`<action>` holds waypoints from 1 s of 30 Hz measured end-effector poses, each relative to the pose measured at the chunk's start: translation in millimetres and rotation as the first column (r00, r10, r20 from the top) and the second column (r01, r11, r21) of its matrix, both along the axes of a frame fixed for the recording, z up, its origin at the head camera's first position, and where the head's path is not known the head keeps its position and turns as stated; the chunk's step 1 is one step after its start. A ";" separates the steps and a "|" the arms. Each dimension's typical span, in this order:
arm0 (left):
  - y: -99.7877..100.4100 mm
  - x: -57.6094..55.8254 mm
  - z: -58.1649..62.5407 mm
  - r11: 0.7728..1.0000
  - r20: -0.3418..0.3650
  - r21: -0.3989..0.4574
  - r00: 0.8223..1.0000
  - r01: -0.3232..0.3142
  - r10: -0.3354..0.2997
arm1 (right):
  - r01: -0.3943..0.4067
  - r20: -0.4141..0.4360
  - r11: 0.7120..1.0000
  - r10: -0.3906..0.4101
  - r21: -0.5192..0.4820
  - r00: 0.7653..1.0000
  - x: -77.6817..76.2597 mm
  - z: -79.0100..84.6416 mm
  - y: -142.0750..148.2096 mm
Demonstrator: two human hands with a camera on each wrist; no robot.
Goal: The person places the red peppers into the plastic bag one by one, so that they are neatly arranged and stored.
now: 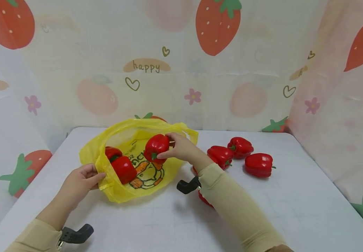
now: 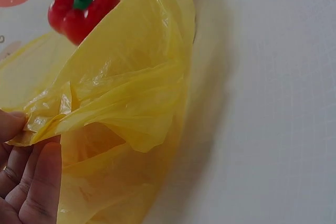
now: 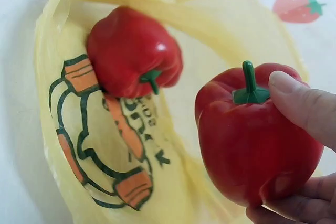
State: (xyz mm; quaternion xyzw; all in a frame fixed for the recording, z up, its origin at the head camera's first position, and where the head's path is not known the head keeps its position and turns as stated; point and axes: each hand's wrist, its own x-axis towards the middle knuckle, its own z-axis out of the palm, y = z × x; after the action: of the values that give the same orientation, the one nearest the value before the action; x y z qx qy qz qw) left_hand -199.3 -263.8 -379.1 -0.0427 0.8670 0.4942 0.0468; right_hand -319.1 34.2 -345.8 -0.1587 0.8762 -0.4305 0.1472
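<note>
A yellow plastic bag (image 1: 88, 151) with a printed cartoon lies on its side, its mouth facing me. My left hand (image 1: 79, 180) pinches the left part of the rim between thumb and fingers, and the left wrist view shows the film (image 2: 121, 77) creased there. Held at the bag's mouth is a red bell pepper (image 1: 156, 147) with a green stem. My right hand (image 1: 182, 148) grips this pepper (image 3: 257, 140) from the side, thumb close to the stem. Inside the bag, at the left, rest two more red peppers (image 1: 124, 170); the right wrist view shows one pepper (image 3: 131, 51).
Several red bell peppers (image 1: 258, 165) lie on the white table (image 1: 294, 196) right of the bag, some partly hidden behind my right forearm. A strawberry-print cloth (image 1: 168, 98) hangs behind the table and along its sides. Black brackets (image 1: 78, 233) stick out from both wrists.
</note>
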 end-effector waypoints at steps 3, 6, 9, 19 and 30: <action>-0.7 0.2 -0.2 1.000 0.000 -0.002 1.000 -0.002 0.002 | 0.015 -0.001 1.000 -0.015 0.015 1.000 -2.2 -3.2 -12.1; -1.5 0.4 -0.2 1.000 0.000 -0.002 1.000 -0.003 0.003 | 0.026 -0.024 0.998 -0.025 0.053 0.999 -2.7 -3.7 -22.9; -2.5 0.2 -0.5 1.000 0.002 0.003 1.000 -0.002 0.002 | 0.026 -0.041 0.997 -0.023 0.077 0.999 -3.5 -3.9 -31.8; -7.7 -0.8 -1.4 1.000 0.000 0.029 1.000 0.005 -0.005 | 0.098 -0.036 0.994 -0.096 0.056 0.995 -9.6 -15.2 -52.5; -10.1 1.8 -0.8 1.000 -0.016 0.022 1.000 -0.004 0.005 | 0.174 -0.013 0.985 -0.174 0.012 0.985 -11.4 -38.2 -60.8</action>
State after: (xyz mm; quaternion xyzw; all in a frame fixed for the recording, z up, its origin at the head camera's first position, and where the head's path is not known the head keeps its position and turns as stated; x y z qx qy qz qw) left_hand -197.5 -273.9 -379.9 -0.0402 0.8617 0.5043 0.0393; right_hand -330.4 -26.6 -384.0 -0.0832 0.8903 -0.4352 0.1049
